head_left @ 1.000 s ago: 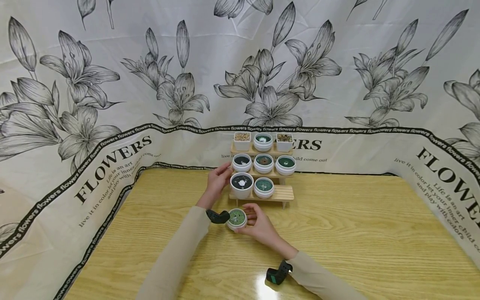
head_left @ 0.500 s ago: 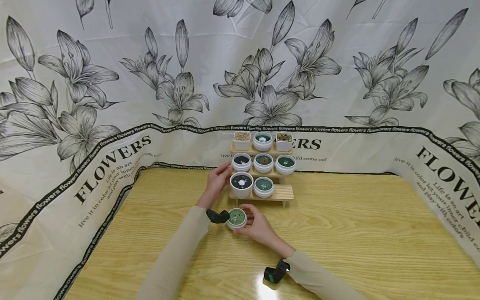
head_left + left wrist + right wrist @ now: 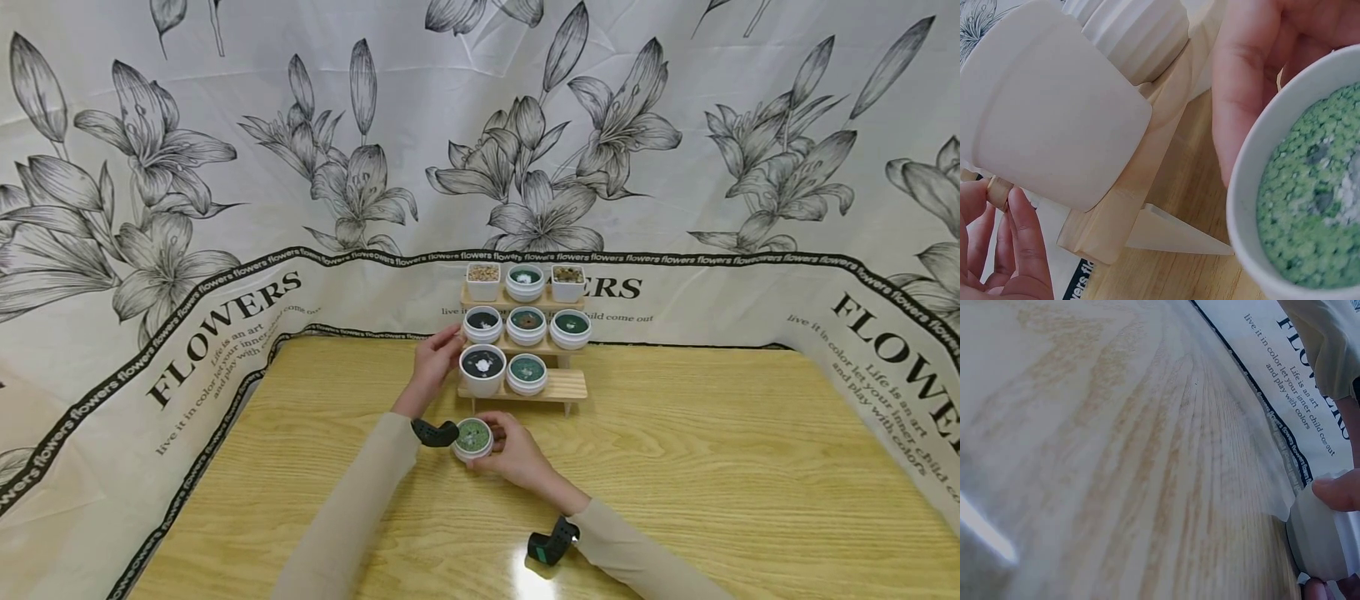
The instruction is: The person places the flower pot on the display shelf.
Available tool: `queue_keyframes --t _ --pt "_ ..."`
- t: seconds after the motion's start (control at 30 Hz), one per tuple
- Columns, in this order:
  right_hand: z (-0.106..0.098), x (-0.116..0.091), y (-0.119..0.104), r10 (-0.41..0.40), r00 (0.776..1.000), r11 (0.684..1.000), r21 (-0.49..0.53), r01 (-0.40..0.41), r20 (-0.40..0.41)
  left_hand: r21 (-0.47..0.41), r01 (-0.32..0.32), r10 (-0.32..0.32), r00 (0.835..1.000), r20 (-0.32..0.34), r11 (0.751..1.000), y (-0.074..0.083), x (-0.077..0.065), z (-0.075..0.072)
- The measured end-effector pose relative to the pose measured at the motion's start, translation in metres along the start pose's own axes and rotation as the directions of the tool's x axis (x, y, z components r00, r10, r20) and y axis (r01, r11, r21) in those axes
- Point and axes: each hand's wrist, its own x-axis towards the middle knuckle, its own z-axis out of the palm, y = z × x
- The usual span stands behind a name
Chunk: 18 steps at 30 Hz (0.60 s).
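A tiered wooden stand (image 3: 567,384) holds white pots in three rows. My left hand (image 3: 435,364) is at the stand's left side; in the left wrist view its thumb and fingers pinch the wooden end of a shelf (image 3: 1000,191). In front of the stand, my right hand (image 3: 519,457) grips a small round white pot (image 3: 473,437) from the right side. Green granules with grey and whitish bits fill this pot (image 3: 1310,181). The right wrist view catches only the side of the white pot (image 3: 1319,531), with the thumb against it.
On the lowest shelf stand a taller dark-filled pot (image 3: 483,372) and a green-filled pot (image 3: 527,375), with bare wood to their right. Two square pots sit on the top shelf, including one with pale grains (image 3: 483,283). A flower-printed cloth (image 3: 360,200) hangs behind the wooden table (image 3: 712,467).
My right hand and wrist have shifted very slightly left, still holding the pot. My left hand stays at the stand.
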Motion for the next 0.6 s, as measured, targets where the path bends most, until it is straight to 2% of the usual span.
queue_keyframes --t 0.43,0.6 --pt "-0.016 -0.008 0.0 0.004 0.997 0.999 -0.041 -0.001 0.08 0.034 0.012 -0.012 1.0 -0.005 0.999 0.004 -0.003 0.0" --pt "-0.023 -0.014 0.002 0.007 0.997 0.997 -0.074 -0.001 0.074 0.051 0.018 -0.018 1.0 -0.006 0.999 0.004 -0.003 0.0"
